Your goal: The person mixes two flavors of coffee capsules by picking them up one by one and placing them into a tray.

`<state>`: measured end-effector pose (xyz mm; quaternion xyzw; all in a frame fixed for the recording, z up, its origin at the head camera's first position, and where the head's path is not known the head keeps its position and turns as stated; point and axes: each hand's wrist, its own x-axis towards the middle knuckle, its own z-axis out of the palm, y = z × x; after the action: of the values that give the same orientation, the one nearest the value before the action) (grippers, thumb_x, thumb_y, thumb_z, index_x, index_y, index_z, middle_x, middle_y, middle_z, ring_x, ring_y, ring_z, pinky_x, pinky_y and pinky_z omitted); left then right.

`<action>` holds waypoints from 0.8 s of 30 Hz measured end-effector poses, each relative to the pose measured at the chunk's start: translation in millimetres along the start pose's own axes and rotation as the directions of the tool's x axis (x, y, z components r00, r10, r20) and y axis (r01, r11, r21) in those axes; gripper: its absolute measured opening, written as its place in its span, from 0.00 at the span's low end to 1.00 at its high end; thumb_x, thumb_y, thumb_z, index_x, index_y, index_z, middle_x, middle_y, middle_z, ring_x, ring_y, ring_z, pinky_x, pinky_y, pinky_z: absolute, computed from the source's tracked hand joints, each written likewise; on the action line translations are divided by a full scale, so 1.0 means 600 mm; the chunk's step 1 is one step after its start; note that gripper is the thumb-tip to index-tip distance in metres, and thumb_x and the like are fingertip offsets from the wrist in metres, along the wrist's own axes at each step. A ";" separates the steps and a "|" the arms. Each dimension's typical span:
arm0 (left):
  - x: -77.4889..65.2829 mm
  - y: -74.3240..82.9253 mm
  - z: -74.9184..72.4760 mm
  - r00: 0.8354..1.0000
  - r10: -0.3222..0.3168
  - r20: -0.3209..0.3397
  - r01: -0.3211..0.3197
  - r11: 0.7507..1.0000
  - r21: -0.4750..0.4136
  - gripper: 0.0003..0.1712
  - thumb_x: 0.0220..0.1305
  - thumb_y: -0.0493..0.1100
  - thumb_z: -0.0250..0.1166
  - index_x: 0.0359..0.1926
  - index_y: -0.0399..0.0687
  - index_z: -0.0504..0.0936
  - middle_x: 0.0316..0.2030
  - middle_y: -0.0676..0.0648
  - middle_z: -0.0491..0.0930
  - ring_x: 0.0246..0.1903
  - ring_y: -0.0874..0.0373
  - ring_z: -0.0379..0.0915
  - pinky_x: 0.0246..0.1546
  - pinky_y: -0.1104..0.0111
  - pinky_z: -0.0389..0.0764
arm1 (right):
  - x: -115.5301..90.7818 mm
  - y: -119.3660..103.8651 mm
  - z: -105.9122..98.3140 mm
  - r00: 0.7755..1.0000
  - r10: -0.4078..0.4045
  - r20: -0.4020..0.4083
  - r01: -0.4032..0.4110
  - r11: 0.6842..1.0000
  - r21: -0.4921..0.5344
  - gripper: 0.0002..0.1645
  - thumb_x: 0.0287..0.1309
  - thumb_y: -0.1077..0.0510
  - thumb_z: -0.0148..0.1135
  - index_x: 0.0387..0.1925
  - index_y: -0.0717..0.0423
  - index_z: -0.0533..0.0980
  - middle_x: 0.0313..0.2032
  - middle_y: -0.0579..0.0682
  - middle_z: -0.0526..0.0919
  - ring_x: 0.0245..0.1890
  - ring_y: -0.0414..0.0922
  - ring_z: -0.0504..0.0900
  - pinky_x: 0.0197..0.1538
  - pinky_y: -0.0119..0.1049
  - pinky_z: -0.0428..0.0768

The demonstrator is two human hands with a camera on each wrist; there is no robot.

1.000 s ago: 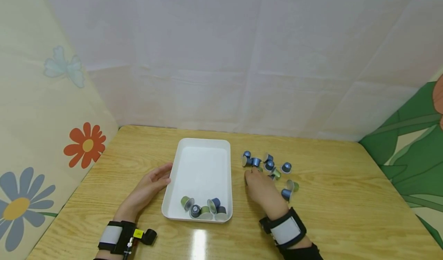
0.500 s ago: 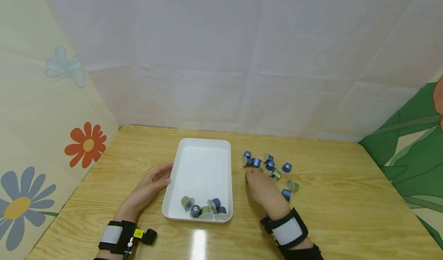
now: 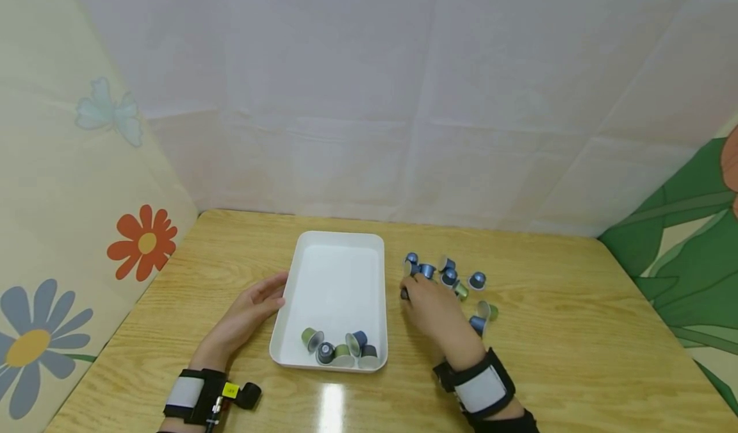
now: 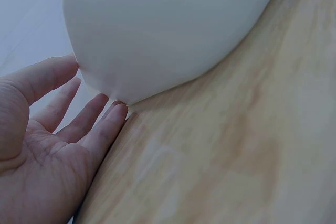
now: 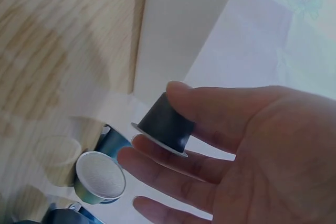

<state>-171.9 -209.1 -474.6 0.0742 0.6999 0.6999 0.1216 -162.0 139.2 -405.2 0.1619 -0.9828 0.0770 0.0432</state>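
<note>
Shifted slightly toward the tray (image 3: pixel 340 279), the right hand (image 3: pixel 434 311) pinches a dark pod (image 5: pixel 165 124) beyond its right edge; the left hand (image 3: pixel 250 311), fingers relaxed, touches the left edge (steadying it, likely).

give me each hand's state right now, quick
Left hand: open, touching the white rectangular tray.
Right hand: holding a dark, cup-shaped capsule with a silver rim.

Head view looks forward and down — close wrist views share its tray (image 3: pixel 337 279) (left) and capsules (image 5: pixel 100 176) (right).
</note>
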 end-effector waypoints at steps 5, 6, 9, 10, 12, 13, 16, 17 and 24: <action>0.000 0.000 0.000 1.000 -0.003 -0.004 0.003 1.000 0.009 0.37 0.68 0.41 0.64 0.73 0.38 0.60 0.72 0.40 0.61 0.70 0.47 0.57 0.58 0.77 0.69 | 0.001 -0.003 -0.004 1.000 0.006 -0.025 -0.007 1.000 -0.018 0.12 0.62 0.57 0.68 0.45 0.58 0.79 0.33 0.50 0.79 0.30 0.46 0.79 0.30 0.41 0.79; 0.000 0.000 0.000 1.000 -0.004 -0.005 0.004 1.000 0.008 0.37 0.68 0.40 0.64 0.73 0.38 0.60 0.72 0.40 0.61 0.70 0.47 0.57 0.58 0.76 0.69 | 0.000 -0.004 -0.005 1.000 0.004 -0.030 -0.004 1.000 -0.019 0.12 0.62 0.57 0.67 0.45 0.58 0.79 0.33 0.50 0.78 0.30 0.46 0.79 0.30 0.41 0.79; 0.000 0.000 0.001 1.000 -0.006 -0.003 0.006 1.000 0.003 0.37 0.68 0.40 0.63 0.73 0.38 0.60 0.72 0.40 0.61 0.70 0.47 0.57 0.58 0.76 0.69 | -0.001 -0.008 -0.010 0.999 -0.003 -0.046 0.002 1.000 -0.017 0.12 0.61 0.57 0.68 0.44 0.59 0.79 0.33 0.50 0.78 0.28 0.45 0.78 0.28 0.39 0.78; 0.000 0.000 0.001 1.000 -0.006 -0.002 0.006 1.000 0.000 0.36 0.68 0.39 0.63 0.73 0.38 0.60 0.72 0.39 0.61 0.70 0.47 0.57 0.58 0.76 0.69 | -0.002 -0.010 -0.011 0.999 -0.005 -0.051 0.004 1.000 -0.012 0.12 0.61 0.57 0.68 0.43 0.59 0.79 0.33 0.50 0.78 0.27 0.44 0.77 0.27 0.39 0.77; 0.000 0.000 0.002 1.000 -0.001 0.001 0.001 1.000 -0.004 0.36 0.69 0.38 0.62 0.73 0.37 0.60 0.72 0.38 0.60 0.70 0.46 0.56 0.58 0.76 0.69 | -0.004 -0.013 -0.014 0.998 -0.011 -0.064 0.011 1.000 -0.011 0.13 0.60 0.56 0.69 0.43 0.58 0.79 0.33 0.50 0.78 0.26 0.44 0.76 0.26 0.37 0.76; 0.000 0.001 0.002 1.000 0.003 0.004 -0.003 1.000 -0.006 0.36 0.69 0.37 0.62 0.73 0.36 0.59 0.72 0.38 0.60 0.70 0.46 0.56 0.58 0.76 0.69 | -0.005 -0.015 -0.015 0.997 -0.016 -0.072 0.015 1.000 -0.015 0.13 0.60 0.56 0.69 0.44 0.58 0.79 0.34 0.51 0.78 0.26 0.44 0.76 0.26 0.37 0.76; 0.000 0.002 0.003 1.000 0.012 0.009 -0.012 1.000 -0.007 0.36 0.69 0.36 0.61 0.73 0.33 0.58 0.72 0.35 0.59 0.71 0.44 0.55 0.58 0.77 0.69 | -0.006 -0.019 -0.016 0.995 -0.032 -0.092 0.029 0.999 -0.035 0.16 0.60 0.56 0.70 0.46 0.58 0.79 0.36 0.52 0.79 0.26 0.45 0.77 0.26 0.37 0.76; 0.000 0.002 0.004 1.000 0.014 0.012 -0.014 1.000 -0.006 0.36 0.69 0.36 0.61 0.73 0.33 0.57 0.72 0.35 0.58 0.71 0.43 0.54 0.58 0.77 0.69 | -0.007 -0.020 -0.017 0.994 -0.038 -0.099 0.034 0.998 -0.043 0.16 0.59 0.56 0.70 0.47 0.59 0.79 0.37 0.53 0.79 0.27 0.45 0.78 0.26 0.37 0.77; 0.000 0.001 0.002 1.000 0.020 0.017 -0.020 1.000 -0.007 0.36 0.70 0.35 0.60 0.73 0.32 0.56 0.72 0.34 0.57 0.71 0.43 0.53 0.58 0.77 0.69 | -0.008 -0.030 -0.021 0.988 -0.080 -0.135 0.071 0.995 -0.071 0.16 0.60 0.57 0.69 0.49 0.58 0.81 0.39 0.53 0.78 0.24 0.42 0.74 0.23 0.35 0.73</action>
<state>-171.3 -207.9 -474.1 0.0866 0.6958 0.7027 0.1208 -150.8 126.2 -390.7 0.1920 -0.9727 0.0538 0.1191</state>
